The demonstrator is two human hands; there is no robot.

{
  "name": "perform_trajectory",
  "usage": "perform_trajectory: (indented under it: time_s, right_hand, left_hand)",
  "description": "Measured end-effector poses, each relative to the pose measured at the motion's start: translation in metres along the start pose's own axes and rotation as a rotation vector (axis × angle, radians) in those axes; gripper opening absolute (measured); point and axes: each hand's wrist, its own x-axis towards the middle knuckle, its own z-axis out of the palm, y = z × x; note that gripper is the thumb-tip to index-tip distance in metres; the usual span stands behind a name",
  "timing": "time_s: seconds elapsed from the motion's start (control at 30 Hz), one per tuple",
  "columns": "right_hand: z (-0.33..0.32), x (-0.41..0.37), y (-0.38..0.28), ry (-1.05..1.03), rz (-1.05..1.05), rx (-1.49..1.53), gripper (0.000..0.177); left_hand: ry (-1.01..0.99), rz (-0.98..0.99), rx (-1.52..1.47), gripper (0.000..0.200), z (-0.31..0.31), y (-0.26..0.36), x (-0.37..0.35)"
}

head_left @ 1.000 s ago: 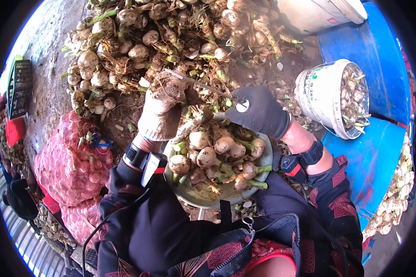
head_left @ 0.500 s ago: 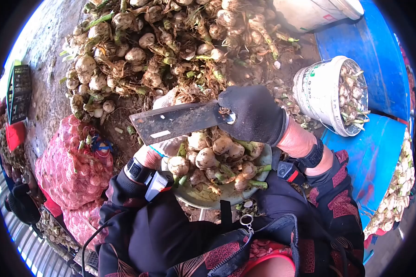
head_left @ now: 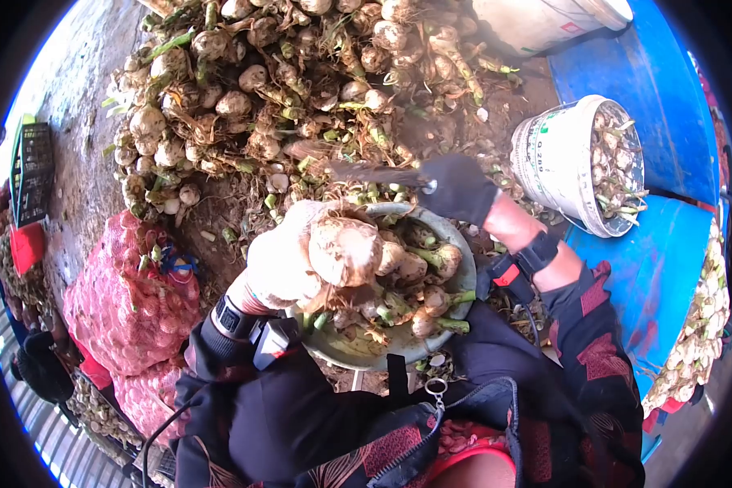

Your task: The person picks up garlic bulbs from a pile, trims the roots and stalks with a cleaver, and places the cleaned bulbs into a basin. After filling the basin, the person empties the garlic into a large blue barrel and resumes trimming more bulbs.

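Filling L hand (head_left: 281, 264): fat, dirt-streaked bulb (head_left: 346, 248)

The dirt ground (head_left: 77, 175) is carrying a big garlic heap (head_left: 285, 89), its bulbs and stalks spreading loosely over the soil. Left of the heap, a black crate (head_left: 31, 167) is sitting on the dirt. Below and left of the heap, red mesh sacks (head_left: 126, 293) are lying side by side. Right of the heap, a blue sheet (head_left: 667, 106) is covering the ground, and a white bucket (head_left: 557, 159) is leaning at the sheet's edge.
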Motion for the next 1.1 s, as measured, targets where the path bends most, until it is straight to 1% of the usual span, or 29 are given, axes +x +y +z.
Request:
perform_trajectory:
  time_s: [0.07, 0.1, 0.13, 0.17, 0.2, 0.23, 0.3, 0.33, 0.37, 0.4, 0.43, 0.47, 0.5, 0.63, 0.73, 0.8, 0.87, 0.9, 0.97, 1.0, 1.07, 1.1]
  right_hand:
    - [0.004, -0.007, 0.003, 0.084, 0.111, 0.076, 0.015]
    - [0.005, -0.011, -0.001, 0.133, 0.126, 0.141, 0.016]
    - [0.002, -0.010, -0.004, 0.198, 0.137, 0.196, 0.018]
    - [-0.003, -0.007, -0.012, 0.220, 0.146, 0.251, 0.019]
    - [-0.011, -0.006, -0.017, 0.169, 0.128, 0.275, 0.019]
    - [-0.015, -0.007, -0.026, 0.150, 0.105, 0.290, 0.019]
    - [-0.020, -0.003, -0.039, 0.138, 0.074, 0.300, 0.019]
    - [-0.021, -0.003, -0.045, 0.198, -0.067, 0.288, 0.019]
    - [-0.022, -0.003, -0.050, 0.258, -0.208, 0.274, 0.019]
    - [-0.026, -0.002, -0.055, 0.257, -0.205, 0.274, 0.019]
    - [-0.031, -0.001, -0.060, 0.199, -0.278, 0.265, 0.019]
    - [-0.033, 0.000, -0.064, 0.141, -0.353, 0.257, 0.020]
    - [-0.032, 0.000, -0.066, 0.101, -0.353, 0.180, 0.021]
    - [-0.024, 0.001, -0.060, 0.072, -0.366, 0.226, 0.021]
    - [-0.015, 0.000, -0.048, 0.108, -0.367, 0.250, 0.019]
    - [-0.014, -0.002, -0.032, 0.043, -0.325, 0.207, 0.018]
    - [-0.010, -0.003, -0.030, 0.052, -0.304, 0.192, 0.018]
    - [-0.010, -0.004, -0.031, 0.055, -0.285, 0.185, 0.017]
    - [-0.006, -0.004, -0.023, 0.072, -0.257, 0.182, 0.013]
    - [0.002, -0.003, -0.007, 0.074, -0.160, -0.028, 0.011]
    - [0.001, -0.012, 0.013, 0.015, -0.008, -0.036, 0.012]
    - [0.002, -0.013, 0.010, 0.060, 0.005, -0.004, 0.013]
  left_hand:
    - [-0.035, 0.167, -0.271, 0.068, -0.002, -0.009, 0.005]
    - [-0.038, -0.003, -0.012, 0.071, -0.004, 0.007, 0.008]
    - [-0.003, 0.005, -0.351, 0.075, -0.003, -0.009, 0.009]
    - [0.041, -0.053, -0.195, 0.074, -0.003, -0.006, 0.014]
    - [0.088, -0.124, -0.044, 0.073, -0.001, -0.004, 0.013]
    - [0.088, -0.132, -0.045, 0.073, -0.001, -0.006, 0.011]
    - [0.096, 0.004, 0.546, 0.069, -0.007, -0.015, 0.013]
    - [0.094, 0.003, 0.547, 0.069, -0.010, -0.021, 0.016]
    - [-0.142, -0.073, -0.197, 0.061, -0.011, -0.026, 0.021]
    - [-0.369, -0.146, -0.945, 0.053, -0.012, -0.029, 0.023]
    - [-0.370, -0.147, -0.946, 0.053, -0.013, -0.031, 0.022]
    - [-0.373, -0.129, -0.817, 0.053, -0.014, -0.032, 0.020]
    - [-0.375, -0.110, -0.689, 0.053, -0.015, -0.032, 0.018]
    - [-0.374, -0.032, -0.172, 0.055, -0.019, -0.030, 0.008]
    - [-0.361, 0.026, 0.213, 0.056, -0.019, -0.028, 0.004]
    - [-0.261, -0.071, -0.199, 0.070, -0.007, -0.019, 0.013]
    - [-0.223, 0.363, 0.423, 0.049, -0.009, -0.023, 0.019]
    - [-0.227, 0.362, 0.420, 0.049, -0.006, -0.022, 0.018]
    - [-0.119, -0.238, -0.367, 0.072, 0.001, -0.017, 0.013]
    - [-0.106, 0.135, 0.215, 0.055, -0.016, -0.053, 0.000]
    - [0.124, -0.061, -0.375, 0.048, 0.008, -0.008, 0.004]
    - [-0.051, 0.096, -0.349, 0.042, 0.000, -0.010, 0.014]
